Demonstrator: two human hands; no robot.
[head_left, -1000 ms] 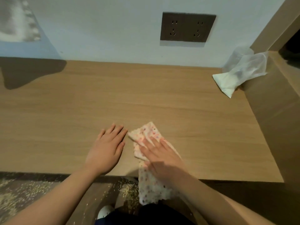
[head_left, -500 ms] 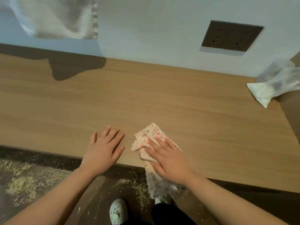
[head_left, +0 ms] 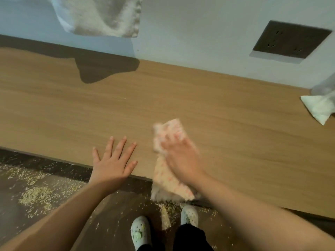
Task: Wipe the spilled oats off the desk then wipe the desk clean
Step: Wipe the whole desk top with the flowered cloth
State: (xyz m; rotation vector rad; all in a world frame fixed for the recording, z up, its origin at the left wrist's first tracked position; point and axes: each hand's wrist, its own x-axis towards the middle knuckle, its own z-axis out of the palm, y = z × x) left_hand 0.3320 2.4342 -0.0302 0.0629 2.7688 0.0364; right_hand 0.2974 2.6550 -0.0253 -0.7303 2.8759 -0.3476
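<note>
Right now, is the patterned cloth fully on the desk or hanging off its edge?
Hanging off. The right hand presses the upper part of the patterned cloth on the desk; its lower part drapes past the front edge.

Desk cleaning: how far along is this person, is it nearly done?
Mostly done, it seems: the desk shows no grains I can make out, while oats lie scattered on the floor below. In hand: the right hand presses a patterned cloth near the front edge, blurred with motion; the left hand lies flat on the desk. Left: likely a final wipe of the surface.
</note>
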